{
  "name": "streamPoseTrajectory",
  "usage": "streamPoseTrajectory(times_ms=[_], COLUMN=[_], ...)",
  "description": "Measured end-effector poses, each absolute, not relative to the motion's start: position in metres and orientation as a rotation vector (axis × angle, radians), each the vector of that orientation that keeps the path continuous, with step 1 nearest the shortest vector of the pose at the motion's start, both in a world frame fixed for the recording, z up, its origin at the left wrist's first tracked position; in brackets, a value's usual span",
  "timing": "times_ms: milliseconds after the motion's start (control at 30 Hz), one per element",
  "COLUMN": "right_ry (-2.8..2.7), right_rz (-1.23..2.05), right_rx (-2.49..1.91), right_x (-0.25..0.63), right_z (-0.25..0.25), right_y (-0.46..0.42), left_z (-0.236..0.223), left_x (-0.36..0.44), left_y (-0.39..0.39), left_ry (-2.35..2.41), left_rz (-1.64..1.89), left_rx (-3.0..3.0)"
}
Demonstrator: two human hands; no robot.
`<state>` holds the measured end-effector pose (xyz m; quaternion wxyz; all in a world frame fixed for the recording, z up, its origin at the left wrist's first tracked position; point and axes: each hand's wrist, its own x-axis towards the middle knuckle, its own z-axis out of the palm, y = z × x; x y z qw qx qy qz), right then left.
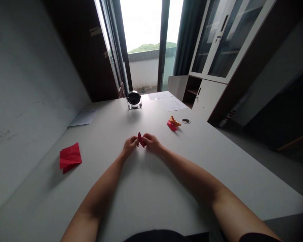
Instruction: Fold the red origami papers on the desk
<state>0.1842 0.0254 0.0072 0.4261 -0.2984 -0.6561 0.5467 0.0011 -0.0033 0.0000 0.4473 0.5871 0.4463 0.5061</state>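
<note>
Two bare forearms reach over a white desk (146,195); far left lies a red folded sheet (70,157); at centre, left hand (129,146) and right hand (151,142) pinch a small red paper piece (141,139) between fingertips; right, folded paper figures (173,124).

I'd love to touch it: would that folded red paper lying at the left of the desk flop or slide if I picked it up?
The folded red paper looks thin and probably very light, so a nudge would likely slide it across the smooth desk. Its creased layers probably stiffen it somewhat. It lies flat, so it should not roll.
</note>
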Motion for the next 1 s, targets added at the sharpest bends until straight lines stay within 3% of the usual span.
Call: streamPoseTrajectory(times_ms=[367, 1000], right_ry=[-1.811, -1.638], right_rz=[1.03, 1.375], right_rx=[-0.889, -0.678], right_x=[0.1861, 0.189], right_z=[-0.0012, 0.0017], right_y=[0.026, 0.0285], left_z=[-0.0047, 0.0029], left_x=[0.0001, 0.0018], left_y=[-0.0015, -0.0055], left_ry=[1.2, 1.15], left_rz=[1.3, 1.254], left_rx=[1.495, 1.433])
